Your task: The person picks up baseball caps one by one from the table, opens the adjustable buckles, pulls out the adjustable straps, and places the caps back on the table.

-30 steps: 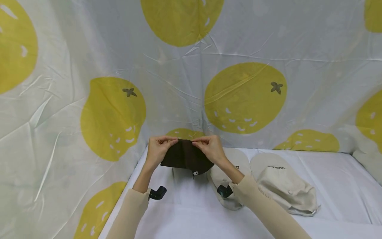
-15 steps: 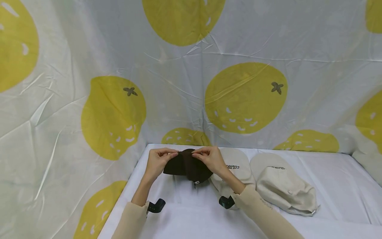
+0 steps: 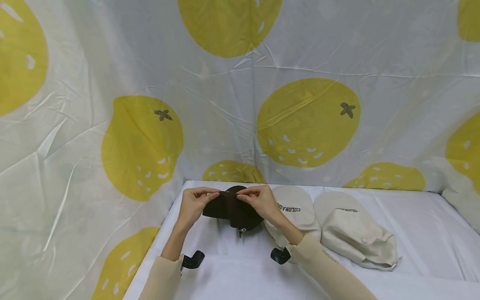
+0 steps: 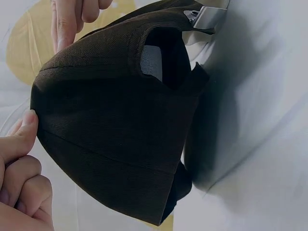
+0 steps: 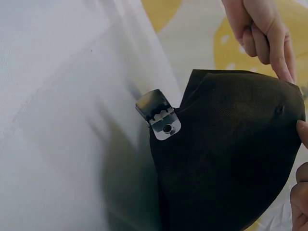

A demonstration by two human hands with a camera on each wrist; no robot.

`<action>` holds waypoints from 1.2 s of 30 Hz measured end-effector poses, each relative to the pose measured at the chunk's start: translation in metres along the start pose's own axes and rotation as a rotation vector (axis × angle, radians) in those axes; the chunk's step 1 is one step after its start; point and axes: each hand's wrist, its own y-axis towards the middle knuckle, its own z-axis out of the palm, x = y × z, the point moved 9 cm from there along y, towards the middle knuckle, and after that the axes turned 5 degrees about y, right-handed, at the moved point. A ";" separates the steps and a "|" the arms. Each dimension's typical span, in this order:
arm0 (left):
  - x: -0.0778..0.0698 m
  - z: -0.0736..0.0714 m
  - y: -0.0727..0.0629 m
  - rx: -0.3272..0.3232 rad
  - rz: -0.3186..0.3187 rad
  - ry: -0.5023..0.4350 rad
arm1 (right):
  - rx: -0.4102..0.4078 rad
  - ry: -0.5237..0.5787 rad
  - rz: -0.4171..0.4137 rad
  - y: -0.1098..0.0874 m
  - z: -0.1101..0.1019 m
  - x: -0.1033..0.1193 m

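A dark brown baseball cap (image 3: 240, 212) hangs crown-up between both hands, low over the white-covered table. My left hand (image 3: 193, 204) pinches the top of its crown on the left, thumb against fingertips. On the right of the crown, my right hand (image 3: 264, 203) pinches the fabric the same way. In the left wrist view, the cap's rear opening (image 4: 166, 60) shows as a dark arch in the fabric. A silver metal buckle (image 5: 161, 115) sticks out at the cap's lower edge in the right wrist view.
Two beige caps lie to the right: a nearer one (image 3: 292, 204) lettered COLORADO, partly behind the right forearm, and another beige cap (image 3: 358, 233) beside it. A curtain (image 3: 221, 116) with lemon prints rises behind and left of the white table (image 3: 225, 275).
Both hands have lowered the dark cap toward the table, then shifted it slightly left. More of the nearer beige cap's lettering shows now. The beige caps have stayed put.
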 end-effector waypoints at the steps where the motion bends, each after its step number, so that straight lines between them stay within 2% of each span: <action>1: 0.001 -0.001 0.000 0.000 -0.006 0.001 | 0.001 0.003 0.005 0.000 0.001 0.000; 11: 0.013 -0.010 -0.006 -0.019 -0.059 0.009 | 0.030 0.028 -0.009 -0.003 0.014 -0.003; 23: 0.027 -0.010 -0.018 -0.009 -0.086 -0.018 | 0.010 -0.020 0.077 -0.014 0.021 -0.017; 29: 0.035 -0.009 -0.023 0.011 -0.111 -0.027 | 0.019 -0.019 0.082 -0.018 0.024 -0.020; 36: 0.044 -0.011 -0.028 0.002 -0.141 0.004 | 0.026 -0.031 0.062 -0.020 0.027 -0.026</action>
